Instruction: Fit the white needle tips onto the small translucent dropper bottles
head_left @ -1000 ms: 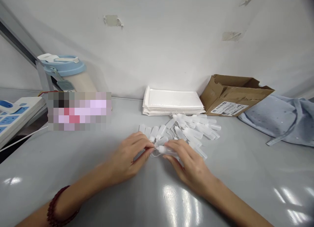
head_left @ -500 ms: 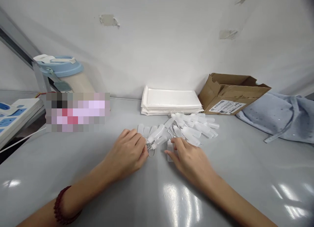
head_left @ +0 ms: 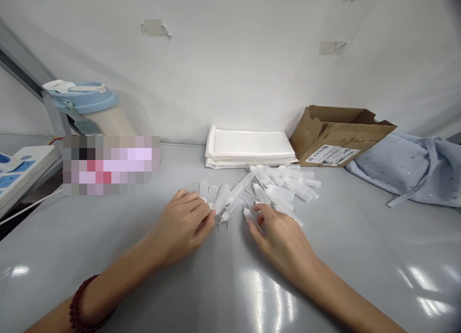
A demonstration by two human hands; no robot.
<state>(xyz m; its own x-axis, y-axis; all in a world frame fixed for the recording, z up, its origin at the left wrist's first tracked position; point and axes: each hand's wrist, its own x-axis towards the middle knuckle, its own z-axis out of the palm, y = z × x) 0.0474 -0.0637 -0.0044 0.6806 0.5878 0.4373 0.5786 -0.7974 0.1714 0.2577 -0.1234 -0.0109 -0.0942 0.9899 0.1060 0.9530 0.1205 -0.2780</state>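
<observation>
Small translucent plastic bottles with narrow white tips and thin tethers lie in a loose heap [head_left: 281,193] in front of me. My left hand [head_left: 187,217] is closed at the heap's left side, its fingertips pinched on the narrow ends of a few fanned-out bottles [head_left: 221,196]; the exact grip is partly hidden. Just right of those fingers a thin loop [head_left: 223,226] shows on the table. My right hand [head_left: 283,232] is curled at the heap's near edge, with thumb and fingers around one small bottle [head_left: 248,214]. Its tip points away from me, and its lower part is hidden by the hand.
Behind the heap is a stack of white flat packets [head_left: 252,143] against the wall. An open cardboard box [head_left: 338,141] and blue-grey cloth [head_left: 414,174] are at right. A blue-lidded bottle [head_left: 90,102], a blurred-out item [head_left: 111,165] and a power strip [head_left: 25,165] stand at left.
Several bottles by my left fingertips have shifted slightly and spread apart. The bottle at my right hand has turned, so its tip now shows beyond the thumb. The view has moved a little.
</observation>
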